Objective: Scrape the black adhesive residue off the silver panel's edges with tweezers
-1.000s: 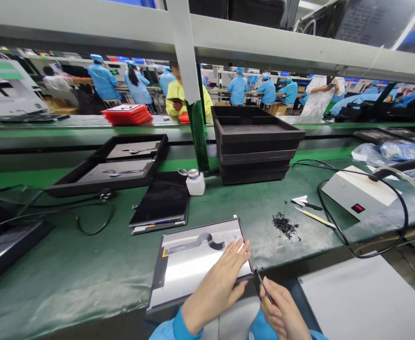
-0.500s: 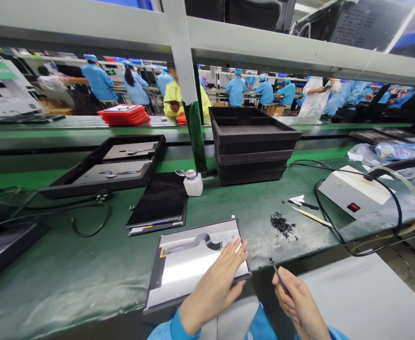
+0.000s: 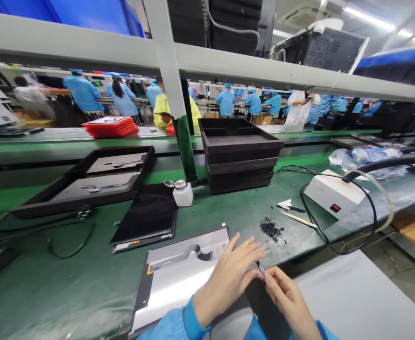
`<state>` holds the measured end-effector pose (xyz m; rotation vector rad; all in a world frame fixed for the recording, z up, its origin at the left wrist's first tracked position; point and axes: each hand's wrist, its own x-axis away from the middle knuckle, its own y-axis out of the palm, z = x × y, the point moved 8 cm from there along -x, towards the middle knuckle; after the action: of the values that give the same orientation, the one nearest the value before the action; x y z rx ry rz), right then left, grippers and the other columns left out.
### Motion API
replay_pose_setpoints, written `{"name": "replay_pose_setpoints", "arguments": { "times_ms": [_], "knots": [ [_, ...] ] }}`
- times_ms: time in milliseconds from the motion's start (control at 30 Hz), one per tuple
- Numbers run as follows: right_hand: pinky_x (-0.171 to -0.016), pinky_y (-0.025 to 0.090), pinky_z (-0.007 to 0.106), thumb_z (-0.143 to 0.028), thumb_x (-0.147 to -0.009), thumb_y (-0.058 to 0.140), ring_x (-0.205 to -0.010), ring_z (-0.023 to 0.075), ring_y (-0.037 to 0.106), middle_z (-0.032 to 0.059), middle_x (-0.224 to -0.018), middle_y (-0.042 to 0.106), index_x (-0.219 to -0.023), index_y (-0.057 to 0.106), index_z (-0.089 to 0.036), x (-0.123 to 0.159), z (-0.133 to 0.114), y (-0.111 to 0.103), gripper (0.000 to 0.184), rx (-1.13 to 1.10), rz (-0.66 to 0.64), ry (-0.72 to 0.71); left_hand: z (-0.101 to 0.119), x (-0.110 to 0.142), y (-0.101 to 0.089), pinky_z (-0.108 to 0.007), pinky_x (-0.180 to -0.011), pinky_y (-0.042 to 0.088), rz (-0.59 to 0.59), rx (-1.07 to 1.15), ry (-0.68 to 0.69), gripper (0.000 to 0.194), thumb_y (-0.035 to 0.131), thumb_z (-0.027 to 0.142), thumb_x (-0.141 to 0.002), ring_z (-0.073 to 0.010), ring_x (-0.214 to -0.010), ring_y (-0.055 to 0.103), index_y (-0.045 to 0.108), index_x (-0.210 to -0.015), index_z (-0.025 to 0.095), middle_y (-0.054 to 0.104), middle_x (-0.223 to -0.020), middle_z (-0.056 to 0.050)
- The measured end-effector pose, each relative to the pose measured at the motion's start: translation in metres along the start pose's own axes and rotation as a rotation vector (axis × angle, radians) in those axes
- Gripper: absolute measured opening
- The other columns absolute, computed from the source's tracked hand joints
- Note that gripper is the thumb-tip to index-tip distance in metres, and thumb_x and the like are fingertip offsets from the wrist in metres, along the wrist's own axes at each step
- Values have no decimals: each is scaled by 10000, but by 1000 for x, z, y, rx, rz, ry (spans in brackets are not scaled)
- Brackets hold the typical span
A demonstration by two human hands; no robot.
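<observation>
A display panel [image 3: 182, 271] with a silvery back, a dark ribbon cable and a dark edge strip lies on the green bench near its front edge. My left hand [image 3: 230, 271] is over the panel's right side, fingers stretched out and apart, its thumb close to the tweezers. Whether the thumb touches them I cannot tell. In my right hand [image 3: 287, 295], just past the panel's right edge, slim tweezers [image 3: 261, 270] are pinched, pointing up and left. A small black scrap is at their tip. Beyond my hands lies a pile of black scraps [image 3: 271, 229].
Black trays [image 3: 242, 158] are stacked behind the pile. A white dispenser bottle [image 3: 183, 194] with its lid up stands beside a dark panel [image 3: 145, 215]. To the right are a yellow-handled tool [image 3: 299, 219], a looped black cable and a white box [image 3: 336, 193] with a red switch.
My left hand has lifted from the panel and moved right, toward the tweezers. My right hand has come left with the tweezers still in it. The camera view has shifted.
</observation>
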<state>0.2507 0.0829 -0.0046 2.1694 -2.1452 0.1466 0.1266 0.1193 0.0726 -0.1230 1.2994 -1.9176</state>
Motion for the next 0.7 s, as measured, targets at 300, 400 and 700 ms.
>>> {"name": "replay_pose_setpoints", "arguments": {
  "times_ms": [300,400,700],
  "knots": [
    [-583,330,275,-744,-848,502,-608,150,392,-38,-634,434,-760,607,-209,-4,-24,-26,552,176,43,-123,1,-37,7,-516,-1194,247,-133,139,25,181,493,144,-984,-216,-1378,458,644,-942,235,658,-1307,-23],
    [-535,282,272,-755,-867,449,-555,137,342,-56,-579,382,-808,633,-202,-5,-22,-32,586,184,41,-134,-2,-44,12,-523,-1182,270,-135,149,6,182,486,151,-986,-220,-1413,402,634,-914,231,620,-1362,-24],
    [-414,89,231,-793,-777,554,-455,79,135,-112,-513,222,-764,574,-202,-14,3,-35,591,-90,6,-20,-13,-55,16,-630,-1153,244,25,90,-65,297,397,221,-1018,-277,-1450,324,597,-799,211,565,-1421,-31]
  ]
}}
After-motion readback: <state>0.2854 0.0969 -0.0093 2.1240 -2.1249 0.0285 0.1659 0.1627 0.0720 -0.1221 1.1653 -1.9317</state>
